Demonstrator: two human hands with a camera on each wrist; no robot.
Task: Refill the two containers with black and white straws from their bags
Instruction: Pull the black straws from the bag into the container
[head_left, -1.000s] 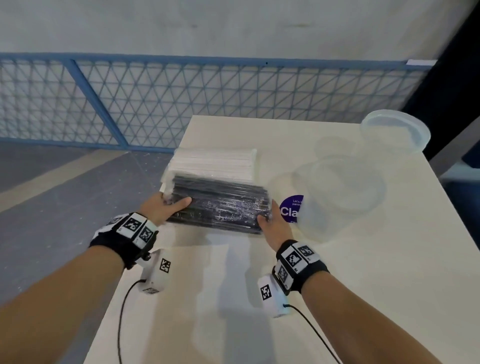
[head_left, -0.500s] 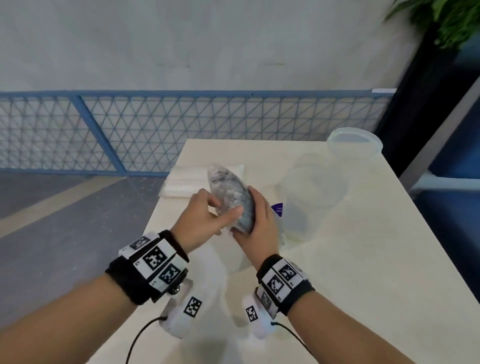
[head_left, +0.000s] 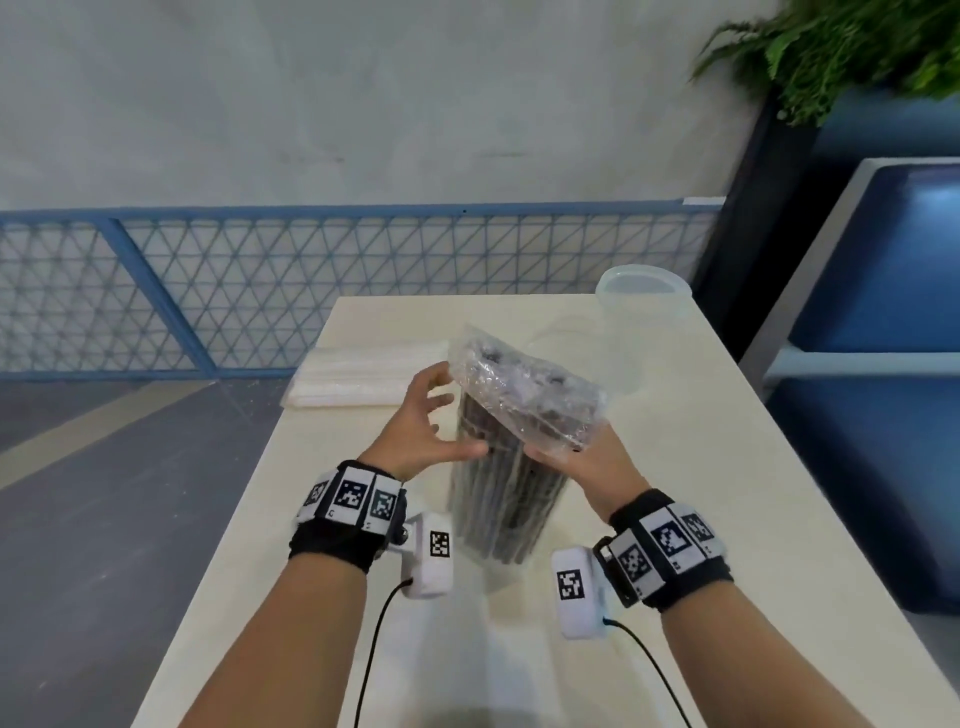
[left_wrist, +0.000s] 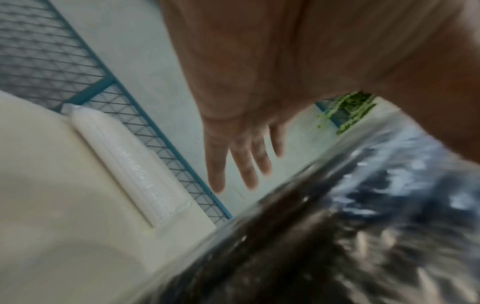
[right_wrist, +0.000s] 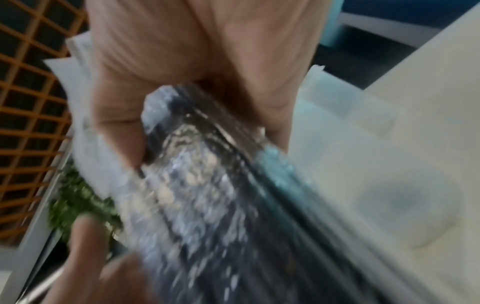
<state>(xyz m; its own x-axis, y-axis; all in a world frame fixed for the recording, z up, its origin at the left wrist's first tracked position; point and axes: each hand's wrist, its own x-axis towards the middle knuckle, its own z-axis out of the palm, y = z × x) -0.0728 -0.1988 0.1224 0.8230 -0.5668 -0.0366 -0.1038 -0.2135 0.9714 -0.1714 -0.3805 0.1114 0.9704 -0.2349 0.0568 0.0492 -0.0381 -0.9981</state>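
From the head view, the person stands at a cream table (head_left: 675, 467) and holds a clear bag of black straws (head_left: 498, 467) upright above it, its crinkled top leaning away. The right hand (head_left: 576, 457) grips the bag from the right side, near its upper part. The left hand (head_left: 415, 421) is spread wide beside the bag, fingers straight and fanned, the thumb touching the plastic. A bag of white straws (head_left: 363, 376) lies flat at the table's far left edge, well apart from the hands. A clear round container (head_left: 644, 291) sits at the far right corner. A blue mesh railing (head_left: 208, 286) runs behind the table, and a green plant (head_left: 841, 47) hangs at the upper right.

From the left wrist, the left hand (left_wrist: 241, 156) shows straight, parted fingers in the air, the dark bag (left_wrist: 337, 236) blurred beside it, and the white bag (left_wrist: 130, 160) lying on the table.

From the right wrist, the right hand (right_wrist: 182, 82) wraps the blurred bag (right_wrist: 213, 195), its thumb pressed into the plastic.
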